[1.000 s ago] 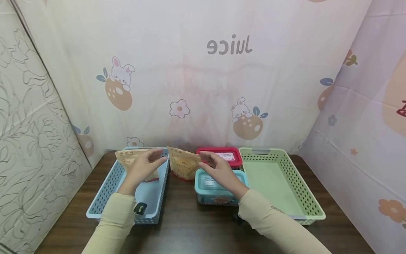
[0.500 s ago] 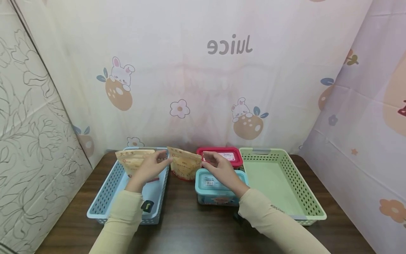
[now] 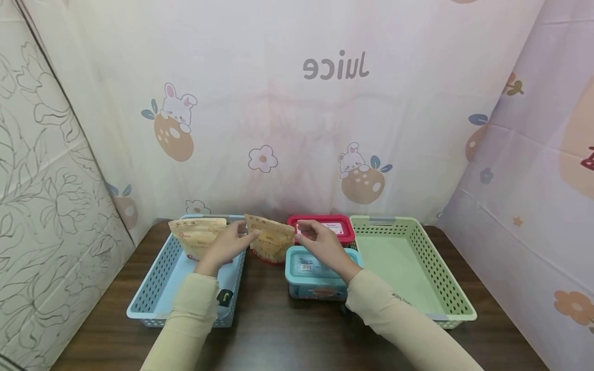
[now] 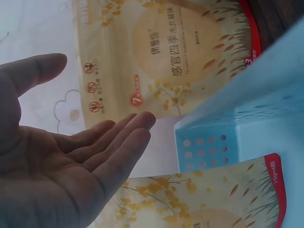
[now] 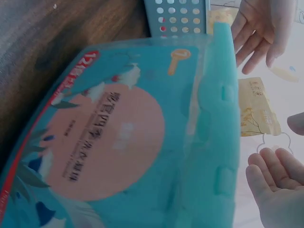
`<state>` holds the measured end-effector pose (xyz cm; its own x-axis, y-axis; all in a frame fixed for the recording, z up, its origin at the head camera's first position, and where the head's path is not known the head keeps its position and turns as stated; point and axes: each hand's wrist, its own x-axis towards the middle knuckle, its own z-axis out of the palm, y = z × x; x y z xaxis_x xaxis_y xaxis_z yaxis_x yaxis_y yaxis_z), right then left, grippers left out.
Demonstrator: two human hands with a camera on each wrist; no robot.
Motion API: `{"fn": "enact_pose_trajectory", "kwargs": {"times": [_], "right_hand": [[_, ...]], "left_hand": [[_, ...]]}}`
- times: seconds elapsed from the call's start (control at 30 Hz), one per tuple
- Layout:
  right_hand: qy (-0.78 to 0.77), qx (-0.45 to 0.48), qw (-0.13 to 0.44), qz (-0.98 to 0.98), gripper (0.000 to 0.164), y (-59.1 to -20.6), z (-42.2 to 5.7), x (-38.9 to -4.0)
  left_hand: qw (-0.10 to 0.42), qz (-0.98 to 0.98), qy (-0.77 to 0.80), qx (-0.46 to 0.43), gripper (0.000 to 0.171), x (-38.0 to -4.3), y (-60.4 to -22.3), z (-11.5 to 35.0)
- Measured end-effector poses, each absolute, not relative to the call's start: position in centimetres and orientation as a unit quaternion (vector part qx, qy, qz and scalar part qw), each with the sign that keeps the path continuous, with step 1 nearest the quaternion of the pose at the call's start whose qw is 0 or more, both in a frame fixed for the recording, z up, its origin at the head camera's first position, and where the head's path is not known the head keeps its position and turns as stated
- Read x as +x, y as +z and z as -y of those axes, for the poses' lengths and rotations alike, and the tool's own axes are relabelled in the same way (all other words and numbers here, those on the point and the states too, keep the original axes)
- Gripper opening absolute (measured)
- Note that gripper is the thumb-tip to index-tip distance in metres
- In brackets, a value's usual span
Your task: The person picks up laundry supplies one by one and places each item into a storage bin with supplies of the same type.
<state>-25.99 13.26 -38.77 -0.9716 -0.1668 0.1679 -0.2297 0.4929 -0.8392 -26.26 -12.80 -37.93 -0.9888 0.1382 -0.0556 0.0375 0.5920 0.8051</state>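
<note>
A tan stand-up pouch [image 3: 270,239] with a red base stands on the table between both hands in the head view. My left hand [image 3: 226,245] reaches over the blue basket [image 3: 147,282], fingertips right at the pouch's left edge. In the left wrist view its fingers are extended, thumb spread apart, with nothing in the palm. My right hand [image 3: 324,248] hovers above a teal lidded box [image 3: 299,281], fingers and thumb parted beside the pouch's right edge. A second tan pouch [image 3: 192,238] leans inside the blue basket, partly hidden by my left hand.
Behind the teal box sits a red-lidded box [image 3: 344,225]. A green basket [image 3: 387,257] stands on the right side of the dark wooden table [image 3: 274,330]. A printed curtain [image 3: 297,129] closes off the back.
My left hand has moved right, from over the basketed pouch to the left edge of the middle pouch. The right hand stays nearly in place.
</note>
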Motion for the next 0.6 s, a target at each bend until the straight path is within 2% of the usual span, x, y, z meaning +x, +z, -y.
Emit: {"fn": "enact_pose_trajectory", "kwargs": {"times": [0.2, 0.6], "right_hand": [[0.473, 0.117, 0.014, 0.873, 0.044, -38.4, -13.0, -26.5], [0.425, 0.137, -0.006, 0.895, 0.031, -38.3, -12.8, -27.8]], "left_hand": [[0.071, -0.888, 0.454, 0.036, 0.08, -26.6, -38.1, 12.4], [0.091, -0.882, 0.461, 0.029, 0.081, -27.5, -38.2, 11.8]]}}
